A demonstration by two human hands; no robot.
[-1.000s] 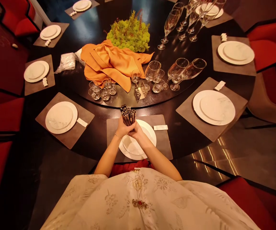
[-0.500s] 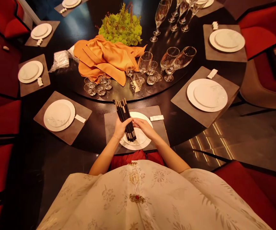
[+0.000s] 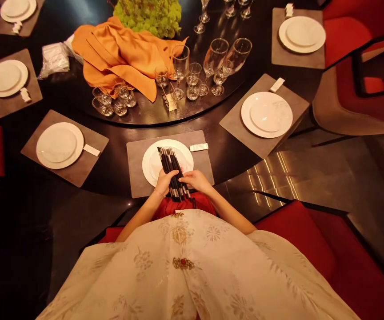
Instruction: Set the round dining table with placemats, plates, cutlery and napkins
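My left hand (image 3: 164, 181) is wrapped round a bundle of dark chopsticks (image 3: 171, 169) with pale ends. The bundle lies flat, pointing away from me over the white plate (image 3: 152, 163) on the grey placemat (image 3: 135, 171) right in front of me. My right hand (image 3: 195, 179) rests against the right side of the bundle near its near end, fingers curled on the sticks. A white chopstick rest (image 3: 199, 147) lies on the placemat to the right of the plate.
The round dark table carries more placemats with white plates (image 3: 266, 114) (image 3: 59, 145). The raised centre disc (image 3: 152, 116) holds wine glasses (image 3: 212, 62), small glasses (image 3: 112, 101), orange napkins (image 3: 118, 55) and green flowers (image 3: 148, 15). Red chairs (image 3: 298, 240) ring the table.
The chopstick bundle went from upright in both hands to lying flat and came nearer to me over the plate. The view has shifted down and back from the table.
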